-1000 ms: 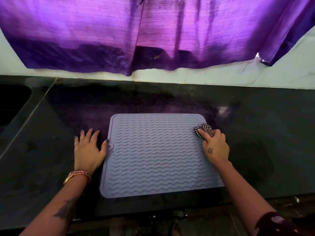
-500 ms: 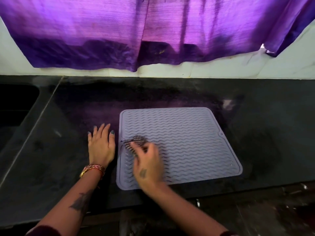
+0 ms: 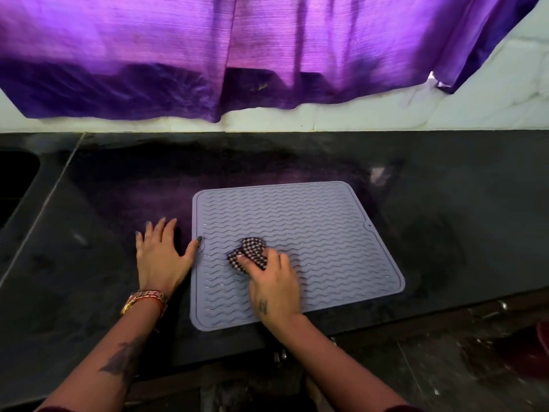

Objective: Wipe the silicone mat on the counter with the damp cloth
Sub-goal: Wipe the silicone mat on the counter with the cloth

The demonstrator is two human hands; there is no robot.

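The silicone mat (image 3: 297, 251) was laid flat on the dark surface (image 3: 445, 233). A checked cloth (image 3: 248, 253) was pressed onto its middle by the right hand (image 3: 274, 288), fingers curled over it. The left hand (image 3: 162, 257), its grip spread apart, was rested flat at the mat's left edge.

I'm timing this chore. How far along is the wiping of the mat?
Under way. The cloth is already on the mat, and the right hand grips it left of the mat's middle. The left hand lies flat on the counter, thumb on the mat's left edge. Nothing on the mat shows which parts are wiped, so what remains can't be judged.
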